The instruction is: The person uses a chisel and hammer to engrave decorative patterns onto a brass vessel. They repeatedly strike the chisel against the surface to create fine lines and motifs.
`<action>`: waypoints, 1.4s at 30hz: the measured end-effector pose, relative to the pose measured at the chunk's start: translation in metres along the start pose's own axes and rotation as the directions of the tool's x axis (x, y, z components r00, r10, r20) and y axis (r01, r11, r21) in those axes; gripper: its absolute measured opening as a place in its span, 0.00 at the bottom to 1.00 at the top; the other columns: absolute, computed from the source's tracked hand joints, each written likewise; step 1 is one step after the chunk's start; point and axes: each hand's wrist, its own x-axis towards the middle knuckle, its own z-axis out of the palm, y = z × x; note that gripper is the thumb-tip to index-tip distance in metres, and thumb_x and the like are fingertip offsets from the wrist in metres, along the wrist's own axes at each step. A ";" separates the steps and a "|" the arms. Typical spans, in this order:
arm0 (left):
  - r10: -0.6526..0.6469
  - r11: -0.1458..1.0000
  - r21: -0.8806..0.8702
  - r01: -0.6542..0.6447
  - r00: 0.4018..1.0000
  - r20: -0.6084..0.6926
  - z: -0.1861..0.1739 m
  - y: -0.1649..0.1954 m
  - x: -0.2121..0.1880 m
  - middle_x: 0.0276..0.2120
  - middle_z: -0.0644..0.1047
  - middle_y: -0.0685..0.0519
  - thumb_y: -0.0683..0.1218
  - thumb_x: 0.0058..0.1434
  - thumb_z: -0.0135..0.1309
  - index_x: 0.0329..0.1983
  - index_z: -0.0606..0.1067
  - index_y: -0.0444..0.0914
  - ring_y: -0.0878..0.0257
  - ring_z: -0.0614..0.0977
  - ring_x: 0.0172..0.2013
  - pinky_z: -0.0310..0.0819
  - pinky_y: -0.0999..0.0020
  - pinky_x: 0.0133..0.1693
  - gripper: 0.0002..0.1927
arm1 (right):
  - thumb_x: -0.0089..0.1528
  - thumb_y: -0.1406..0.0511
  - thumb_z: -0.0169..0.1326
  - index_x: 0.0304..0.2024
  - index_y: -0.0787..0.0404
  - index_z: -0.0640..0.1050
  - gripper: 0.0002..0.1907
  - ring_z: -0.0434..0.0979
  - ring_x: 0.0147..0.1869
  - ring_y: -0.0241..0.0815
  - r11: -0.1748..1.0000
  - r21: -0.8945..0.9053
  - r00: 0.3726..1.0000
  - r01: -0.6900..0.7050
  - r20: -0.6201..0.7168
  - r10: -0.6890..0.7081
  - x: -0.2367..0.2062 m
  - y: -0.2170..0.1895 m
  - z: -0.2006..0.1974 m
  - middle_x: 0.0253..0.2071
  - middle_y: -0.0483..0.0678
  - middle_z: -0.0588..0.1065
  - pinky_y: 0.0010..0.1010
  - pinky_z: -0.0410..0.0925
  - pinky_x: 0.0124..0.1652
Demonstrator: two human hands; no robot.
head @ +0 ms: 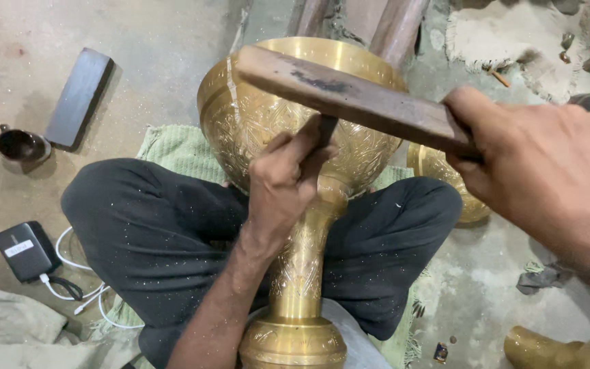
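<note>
A tall engraved brass vessel (pixel 254 116) with a wide bowl, a narrow stem and a round base lies across my crossed legs in dark trousers. My left hand (pixel 285 181) grips a thin dark chisel (pixel 327 130) with its tip against the bowl's patterned wall. My right hand (pixel 548 171) holds one end of a flat wooden bat (pixel 349 99), which lies just above the chisel's head.
A green cloth (pixel 182 147) lies under my legs on the dusty concrete floor. At left lie a dark flat block (pixel 80 96), a small dark cup (pixel 20 145) and a black box with white cables (pixel 25 249). More brass pieces (pixel 438 167) sit at right.
</note>
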 end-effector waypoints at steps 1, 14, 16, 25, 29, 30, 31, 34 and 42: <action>-0.001 1.000 -0.005 0.001 1.000 0.016 -0.002 -0.004 -0.003 0.38 0.84 0.52 0.39 0.66 0.63 0.62 0.75 0.36 0.65 0.84 0.34 0.83 0.71 0.34 0.21 | 0.65 0.61 0.62 0.49 0.56 0.78 0.12 0.78 0.25 0.41 0.997 0.072 0.998 -0.017 -0.059 0.021 -0.002 0.001 0.005 0.26 0.48 0.78 0.34 0.70 0.26; -0.089 0.979 -0.184 0.091 0.996 0.021 -0.045 -0.057 -0.035 0.46 0.85 0.50 0.40 0.71 0.61 0.66 0.71 0.43 0.60 0.89 0.47 0.90 0.67 0.49 0.22 | 0.57 0.52 0.62 0.68 0.61 0.63 0.42 0.77 0.57 0.61 0.340 0.828 0.894 -0.446 0.396 0.209 -0.017 0.093 0.222 0.54 0.71 0.72 0.51 0.66 0.56; -0.053 0.991 -0.120 0.059 0.997 0.053 -0.052 -0.064 -0.050 0.46 0.85 0.50 0.40 0.70 0.61 0.67 0.70 0.43 0.60 0.89 0.46 0.91 0.68 0.48 0.24 | 0.55 0.49 0.62 0.72 0.62 0.61 0.49 0.77 0.63 0.65 0.323 0.794 0.856 -0.514 0.455 0.244 -0.027 0.089 0.254 0.59 0.74 0.72 0.54 0.66 0.62; 0.035 0.986 -0.166 -0.016 0.993 0.116 -0.079 -0.079 -0.083 0.44 0.83 0.51 0.37 0.75 0.57 0.74 0.65 0.47 0.64 0.89 0.44 0.92 0.73 0.46 0.27 | 0.61 0.46 0.59 0.66 0.63 0.73 0.39 0.73 0.61 0.54 0.319 0.706 0.774 -0.632 0.558 0.298 -0.064 0.059 0.269 0.59 0.64 0.74 0.48 0.63 0.56; 0.041 0.989 -0.145 -0.021 0.990 0.135 -0.089 -0.079 -0.092 0.43 0.83 0.50 0.38 0.74 0.58 0.73 0.65 0.45 0.64 0.89 0.45 0.91 0.73 0.46 0.28 | 0.61 0.48 0.59 0.65 0.64 0.73 0.37 0.73 0.59 0.53 0.381 0.719 0.813 -0.582 0.498 0.302 -0.074 0.033 0.260 0.57 0.63 0.74 0.47 0.63 0.55; 0.042 0.991 -0.133 -0.024 0.990 0.135 -0.090 -0.079 -0.095 0.44 0.84 0.50 0.39 0.73 0.59 0.73 0.65 0.45 0.63 0.88 0.46 0.91 0.73 0.46 0.28 | 0.61 0.49 0.59 0.64 0.64 0.73 0.36 0.73 0.58 0.53 0.394 0.723 0.823 -0.568 0.485 0.296 -0.075 0.027 0.256 0.57 0.63 0.74 0.47 0.63 0.54; 0.019 0.995 -0.101 -0.004 0.989 0.145 -0.092 -0.078 -0.098 0.42 0.84 0.50 0.40 0.72 0.60 0.71 0.66 0.44 0.64 0.88 0.43 0.91 0.74 0.43 0.27 | 0.61 0.49 0.59 0.64 0.64 0.73 0.36 0.73 0.58 0.53 0.410 0.726 0.833 -0.553 0.472 0.289 -0.077 0.020 0.251 0.57 0.63 0.74 0.46 0.63 0.54; -0.007 0.999 -0.032 0.012 0.988 0.156 -0.097 -0.075 -0.108 0.40 0.84 0.50 0.40 0.70 0.61 0.69 0.69 0.44 0.64 0.88 0.41 0.90 0.75 0.40 0.26 | 0.61 0.51 0.59 0.63 0.64 0.73 0.34 0.74 0.57 0.53 0.469 0.735 0.872 -0.489 0.414 0.261 -0.083 -0.002 0.230 0.55 0.63 0.74 0.45 0.64 0.53; 0.028 0.994 -0.105 -0.017 0.994 0.110 -0.113 -0.072 -0.132 0.46 0.83 0.47 0.37 0.77 0.54 0.68 0.69 0.41 0.63 0.89 0.46 0.88 0.74 0.42 0.19 | 0.61 0.55 0.60 0.61 0.65 0.73 0.31 0.75 0.53 0.51 0.747 0.658 0.996 -0.092 0.051 0.079 -0.073 -0.084 0.143 0.51 0.62 0.74 0.43 0.65 0.50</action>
